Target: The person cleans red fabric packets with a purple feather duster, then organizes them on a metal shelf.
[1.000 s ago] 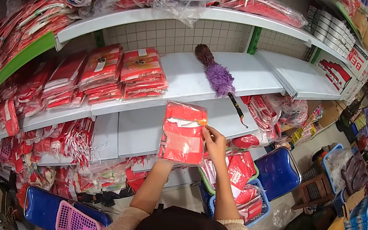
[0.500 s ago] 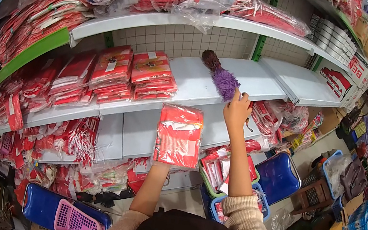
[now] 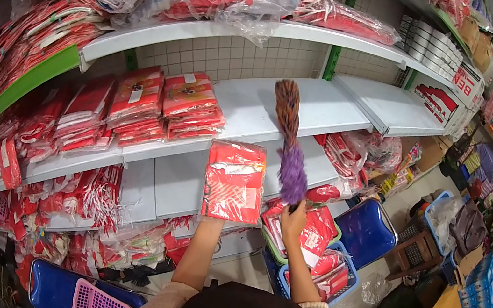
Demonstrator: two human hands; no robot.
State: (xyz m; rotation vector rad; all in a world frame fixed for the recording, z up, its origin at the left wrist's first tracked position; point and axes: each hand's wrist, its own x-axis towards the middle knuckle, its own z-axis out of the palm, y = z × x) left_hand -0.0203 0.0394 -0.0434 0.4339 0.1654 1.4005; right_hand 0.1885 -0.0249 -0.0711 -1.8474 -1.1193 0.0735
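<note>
A red plastic-wrapped packet (image 3: 234,184), with a white band and a pale label, is held up by my left hand (image 3: 210,224). Its fingers are hidden behind the packet. My right hand (image 3: 293,221) is wrapped round the handle of a fluffy duster (image 3: 292,173), purple near the grip and brown at the far end. The duster points up and away, its brown tip overlapping the white middle shelf (image 3: 255,100). Neat stacks of red packets (image 3: 192,107) stand on that shelf to the left of the duster.
Below my right hand are a green basket (image 3: 268,238) and a blue basket (image 3: 353,280) of red packets. Blue chairs (image 3: 369,233) stand at both sides, with a pink basket (image 3: 100,305) at lower left. A white box (image 3: 461,101) sits at the far right.
My right hand has drawn the duster down and back toward me, off the middle shelf surface, and its brown end now swings upward. The packet in my left hand stays nearly in place.
</note>
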